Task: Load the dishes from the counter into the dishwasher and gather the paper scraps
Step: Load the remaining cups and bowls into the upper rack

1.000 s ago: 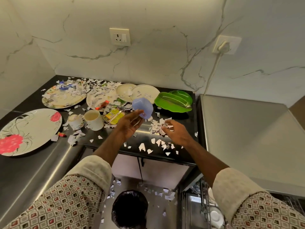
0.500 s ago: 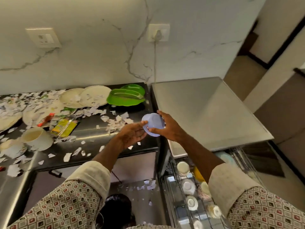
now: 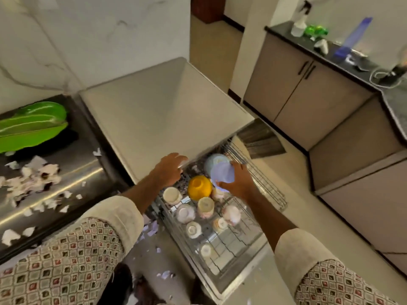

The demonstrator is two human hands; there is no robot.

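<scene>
Bright, warm light; glare streak on steel counter; motion blur; wide-angle edge distortion.

Steel counter under paper scraps and green leaf dish

Green dish left of the rack cut by the edge, cup over it partly behind right hand (thumb across), blue thing far beyond, unidentifiable

I'm counting one orange plastic cup, roughly seven small white ceramic cups, two green leaf-shaped dishes, one pale lilac plastic bowl.
</scene>
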